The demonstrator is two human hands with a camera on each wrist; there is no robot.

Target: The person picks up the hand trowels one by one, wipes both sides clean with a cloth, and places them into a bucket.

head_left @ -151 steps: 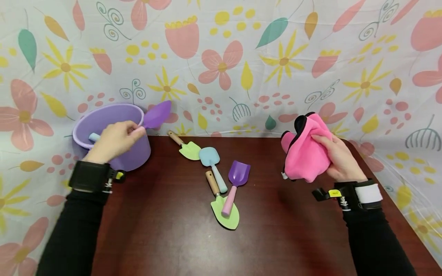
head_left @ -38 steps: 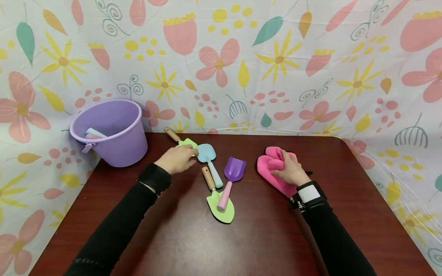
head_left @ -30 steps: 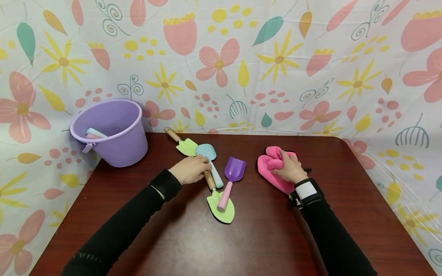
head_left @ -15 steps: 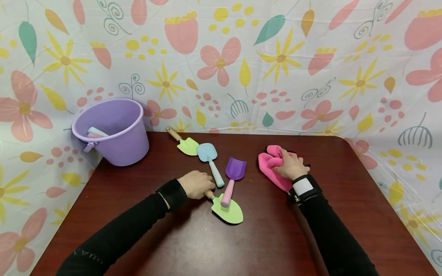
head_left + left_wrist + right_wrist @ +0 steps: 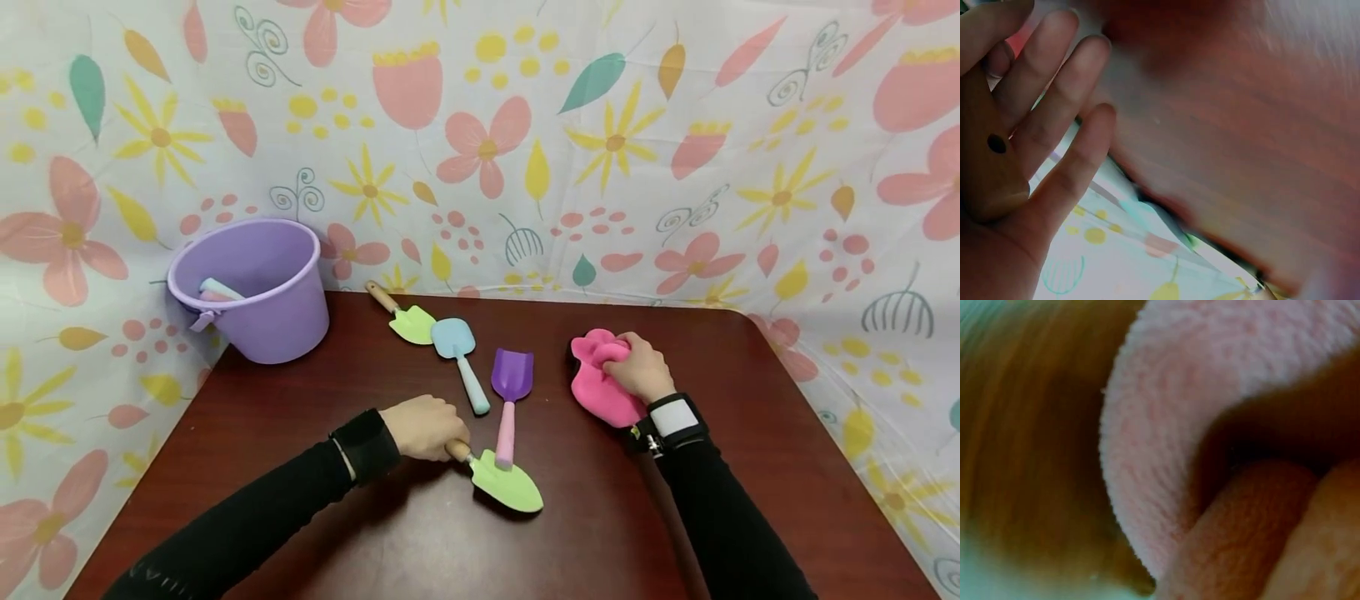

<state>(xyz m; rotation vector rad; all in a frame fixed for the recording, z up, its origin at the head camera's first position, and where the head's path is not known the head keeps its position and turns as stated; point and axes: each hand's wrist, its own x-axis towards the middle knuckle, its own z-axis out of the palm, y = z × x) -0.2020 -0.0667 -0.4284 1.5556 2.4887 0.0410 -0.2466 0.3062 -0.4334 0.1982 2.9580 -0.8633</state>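
left hand [image 5: 425, 427]: fingers curled round the wooden handle of the green trowel [image 5: 501, 485], knuckles up, low over the table. in the left wrist view the handle sits in the palm, smooth light wood with a dark hole near its end.
green trowel: flat, pointed, leaf-shaped blade in pale green; the blade lies on the table near its front middle, handle angled up-left into the hand.
right hand [image 5: 639, 367]: fingers bunched into the pink cloth [image 5: 597, 389], gripping a fold and pressing it onto the table.
pink cloth: soft, fleecy, nubbly pile in the right wrist view; crumpled into rounded folds, on the table's right half.
purple scoop [image 5: 511, 393]: glossy plastic, squared cupped blade, pale pink round handle whose end rests on the green trowel's blade.
blue shovel [image 5: 459, 352]: pale blue plastic, rounded flat blade, thick handle, just left of the purple scoop.
second green trowel [image 5: 405, 316]: same pointed blade and wooden handle, its blade tip touching the blue shovel's blade, near the table's back edge.
bucket [image 5: 258, 315]: lilac plastic, round, tapered, at the back-left corner; blue and pink handles show inside the rim.
table [image 5: 360, 542]: dark red-brown wood grain, glossy, rounded corners.
backdrop [image 5: 615, 142]: thin sheet printed with flowers and leaves.
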